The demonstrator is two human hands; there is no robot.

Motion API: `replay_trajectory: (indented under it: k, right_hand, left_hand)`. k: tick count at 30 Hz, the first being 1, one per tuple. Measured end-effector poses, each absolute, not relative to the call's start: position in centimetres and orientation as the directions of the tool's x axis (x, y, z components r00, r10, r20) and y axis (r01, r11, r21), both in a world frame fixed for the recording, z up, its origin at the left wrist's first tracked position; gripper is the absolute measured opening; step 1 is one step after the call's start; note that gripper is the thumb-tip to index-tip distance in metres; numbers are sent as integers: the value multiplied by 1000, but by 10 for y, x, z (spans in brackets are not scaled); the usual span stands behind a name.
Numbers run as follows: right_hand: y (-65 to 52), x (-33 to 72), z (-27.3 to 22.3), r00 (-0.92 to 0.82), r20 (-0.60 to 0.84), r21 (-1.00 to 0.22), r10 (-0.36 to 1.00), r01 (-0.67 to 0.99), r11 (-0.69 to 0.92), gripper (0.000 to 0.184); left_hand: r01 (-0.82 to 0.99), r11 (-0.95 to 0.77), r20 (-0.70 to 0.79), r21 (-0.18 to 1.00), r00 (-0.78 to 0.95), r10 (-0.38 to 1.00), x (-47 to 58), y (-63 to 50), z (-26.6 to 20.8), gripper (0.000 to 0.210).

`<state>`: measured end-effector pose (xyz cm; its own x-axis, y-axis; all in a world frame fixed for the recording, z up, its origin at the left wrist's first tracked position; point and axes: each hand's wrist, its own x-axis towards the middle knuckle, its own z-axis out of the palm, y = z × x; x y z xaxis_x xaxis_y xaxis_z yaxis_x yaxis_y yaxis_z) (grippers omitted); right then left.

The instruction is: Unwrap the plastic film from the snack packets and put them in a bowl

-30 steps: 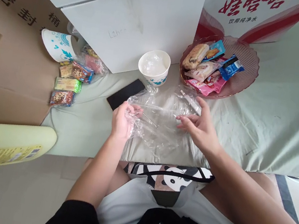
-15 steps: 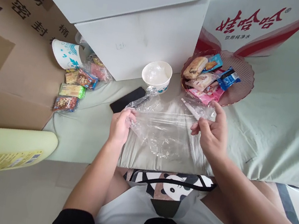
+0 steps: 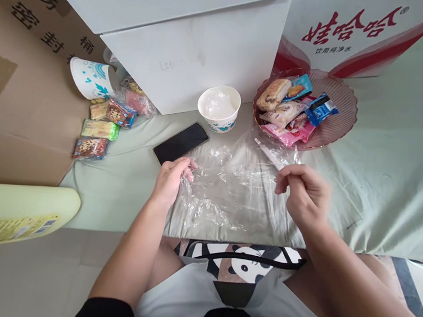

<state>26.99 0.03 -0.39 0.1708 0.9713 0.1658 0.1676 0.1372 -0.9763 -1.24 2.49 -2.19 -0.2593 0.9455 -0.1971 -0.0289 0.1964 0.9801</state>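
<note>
A crumpled clear plastic bag (image 3: 225, 193) is spread over the green cloth in front of me. At its left edge, my left hand (image 3: 172, 180) is closed, fingertips pinching the film. My right hand (image 3: 307, 195) is curled shut at the bag's right edge, with film at its fingertips. A thin pale stick-like piece (image 3: 267, 151) runs from these fingertips toward the bowl; whether it is held or lies under the film I cannot tell. Beyond the bag stands a white paper cup (image 3: 222, 119) with clear plastic inside. A black phone (image 3: 180, 142) lies beside my left hand.
A pink ribbed bowl (image 3: 342, 118) holds several wrapped snacks (image 3: 284, 108). More snack packets (image 3: 97, 129) lie at the left by a tipped paper cup (image 3: 90, 79). White boxes (image 3: 198, 42) and a brown carton (image 3: 23, 94) stand behind. A yellow-green bottle (image 3: 11, 217) is at lower left.
The film was stretched taut and raised between my hands; now it lies lower and slack, off the phone and the cup. My right index finger, extended before, has curled in.
</note>
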Motion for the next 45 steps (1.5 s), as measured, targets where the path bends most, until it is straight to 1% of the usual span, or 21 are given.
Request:
replay_trajectory:
  k: [3, 6, 9, 12, 15, 18, 22, 25, 29, 32, 36, 38, 40, 42, 43, 45]
  right_hand:
    - [1, 269, -3, 190, 140, -983, 972, 140, 115, 15]
    - [4, 269, -3, 204, 100, -992, 974, 100, 81, 13]
    - [6, 270, -4, 195, 71, -995, 978, 84, 56, 13]
    - [8, 271, -4, 210, 42, -997, 977, 79, 26, 17]
    - [10, 272, -4, 247, 26, -996, 969, 86, 5, 20]
    - [12, 273, -3, 270, 35, -995, 962, 100, 8, 20]
    - [13, 275, -1, 235, 34, -985, 971, 173, -7, 27]
    - [12, 277, -2, 172, -4, -955, 985, 291, -54, 32]
    - [12, 277, -4, 140, -49, -894, 989, 435, -106, 25]
    - [12, 275, -2, 98, -50, -881, 994, 464, -90, 22]
    - [12, 274, 1, 32, -86, -885, 996, 456, -91, 22]
    - [13, 275, 2, 9, -123, -883, 992, 456, -114, 22]
    - [13, 276, 2, -54, -168, -884, 984, 450, -126, 19]
    - [14, 276, 1, -164, -203, -897, 965, 426, -117, 18]
    - [14, 276, 1, -217, -210, -904, 953, 413, -105, 17]
    - [14, 275, -1, -280, -208, -914, 937, 398, -84, 18]
  left_hand:
    - [-160, 200, -240, 967, -300, 923, -13, 27, -22, 42]
    - [-265, 194, -274, 944, -307, 911, -15, 28, -17, 36]
    - [-227, 149, -213, 962, -287, 934, -15, 26, -11, 20]
    - [-132, 136, -164, 982, -225, 960, -14, 22, -8, 12]
    - [-102, 133, -152, 986, -220, 964, -14, 21, -8, 18]
    - [-144, 116, -150, 983, -260, 954, -16, 22, -10, 29]
    - [-325, 162, -254, 932, -265, 930, -17, 25, -9, 35]
    - [-471, 207, -358, 858, -258, 898, -18, 26, -5, 28]
    - [-607, 187, -428, 773, -280, 860, -21, 26, 0, 18]
    - [-618, 120, -391, 777, -325, 861, -23, 25, -1, 12]
    - [-511, -16, -205, 859, -373, 905, -23, 22, -2, 12]
    - [-462, -51, -139, 885, -369, 919, -22, 20, -1, 15]
    - [-438, -54, -118, 897, -355, 927, -22, 19, -1, 24]
    - [-432, -44, -121, 901, -347, 930, -22, 18, -1, 36]
    - [-437, -38, -131, 898, -349, 928, -22, 18, -1, 37]
    - [-465, -32, -155, 885, -359, 920, -22, 18, -1, 31]
